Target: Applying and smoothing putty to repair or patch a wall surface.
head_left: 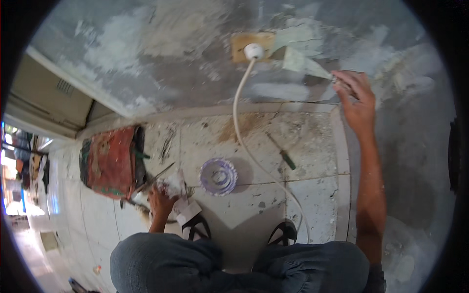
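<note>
While my right hand [359, 93] grips a scraper [309, 66] above the lower edge of the wall [195, 83], its long axis runs left and slightly up from my fingers, toward a white plug [253, 51]. Farther off, my left hand [160, 203] meets paper [177, 183] beside a red bag [110, 161]; whether it grasps, I cannot tell.

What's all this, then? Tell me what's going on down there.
The right hand holds a flat, pale scraper-like tool at the patchy wall, to the right of a white plug. The left hand is down at a whitish packet; whether it grips it is unclear. On the floor stand a purple-and-white bowl and, left of it, a worn red bag.
</note>
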`<state>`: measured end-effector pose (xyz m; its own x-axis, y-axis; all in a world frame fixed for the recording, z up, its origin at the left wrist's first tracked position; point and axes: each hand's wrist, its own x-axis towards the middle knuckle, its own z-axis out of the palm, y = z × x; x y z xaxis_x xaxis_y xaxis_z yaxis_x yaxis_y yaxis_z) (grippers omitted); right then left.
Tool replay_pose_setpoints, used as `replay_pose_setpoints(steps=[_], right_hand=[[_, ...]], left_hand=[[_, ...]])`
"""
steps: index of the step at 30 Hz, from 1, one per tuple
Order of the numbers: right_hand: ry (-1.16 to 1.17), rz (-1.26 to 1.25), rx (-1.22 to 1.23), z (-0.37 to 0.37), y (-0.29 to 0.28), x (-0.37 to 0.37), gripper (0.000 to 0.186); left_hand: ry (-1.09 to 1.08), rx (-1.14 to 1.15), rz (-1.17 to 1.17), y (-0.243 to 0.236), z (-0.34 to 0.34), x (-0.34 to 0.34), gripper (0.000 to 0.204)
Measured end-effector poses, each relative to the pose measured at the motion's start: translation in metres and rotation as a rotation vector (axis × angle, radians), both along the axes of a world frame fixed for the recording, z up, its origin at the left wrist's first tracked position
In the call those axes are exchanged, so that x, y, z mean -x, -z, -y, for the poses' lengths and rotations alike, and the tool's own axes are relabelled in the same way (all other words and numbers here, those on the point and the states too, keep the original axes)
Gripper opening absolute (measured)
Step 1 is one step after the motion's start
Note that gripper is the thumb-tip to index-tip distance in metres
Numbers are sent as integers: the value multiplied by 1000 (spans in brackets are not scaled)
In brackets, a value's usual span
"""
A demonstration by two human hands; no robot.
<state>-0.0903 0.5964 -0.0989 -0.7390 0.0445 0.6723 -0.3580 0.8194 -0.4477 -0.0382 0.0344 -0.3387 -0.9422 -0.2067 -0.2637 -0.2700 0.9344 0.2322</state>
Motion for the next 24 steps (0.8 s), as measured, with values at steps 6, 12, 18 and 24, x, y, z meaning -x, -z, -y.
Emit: replay_pose_setpoints(steps=[6,12,18,24], right_hand=[[54,-71,-15,1,-6,-1,27],[65,-59,-51,-14,-12,-9,29],[58,-43,81,-21,-18,-23,28],[31,-84,176,-28,2,-41,25]], left_hand=[[-228,-399,78,10,35,14,97],[9,-822,297,-58,25,23,18],[241,-469,181,-235,-23,60,18],[635,-619,-334,-342,-164,79,12]])
